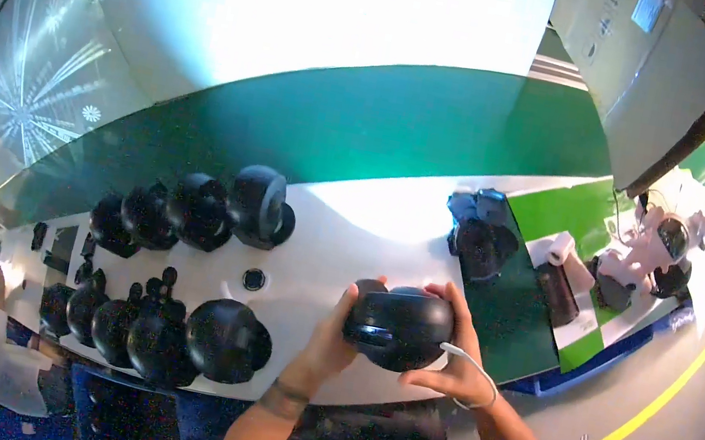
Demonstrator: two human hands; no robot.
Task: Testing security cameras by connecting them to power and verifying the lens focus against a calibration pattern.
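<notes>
Since the domed black casing [411, 327] looks stiff and slippery, left hand [332, 341] and right hand [465, 364] sensibly clamp opposite sides.

White worktable [314, 279], green panel [369, 129] along the worktable's far side, white glare [360, 14] beyond it, grey floor [615, 389] to its right
</notes>
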